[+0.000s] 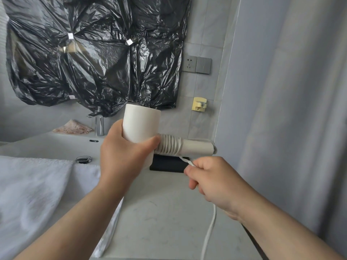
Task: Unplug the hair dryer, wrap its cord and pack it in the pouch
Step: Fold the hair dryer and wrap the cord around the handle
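Wrapping stage, head view, listed near to far. Loose cord (210, 233): thin, white and limp, it runs from the bottom edge up over the table (159, 212) into the right hand (212, 177). The plug end isn't in view. A white towel (28, 194) is draped at left.

Right hand: fingers (193, 182) curled and pinching the cord just below the handle (197, 147), with a short taut run between hand and handle.

Left hand (122, 156): fingers and thumb closed round the lower barrel of the hair dryer (142, 124), held above the table w/ the barrel upright and the handle pointing right. Approx. half the handle, the part nearest the barrel, is already covered in tight coils.

Directly under the dryer, flat on the table, is a black pouch (167, 164) (prob. the one to pack into).

Beyond: sink (56, 145), tap (99, 125), yellow hook (199, 104) and a wall socket (189, 63) w/ nothing plugged in. Black plastic sheeting (84, 53) is taped above the sink.

Handling (judgement): the dryer looks like a smooth, hard shell of moderate weight, so a full-hand grip on the barrel suits it. The cord is soft but springy, so coils may slip off the bare handle end if tension drops. Guide it close to the handle.
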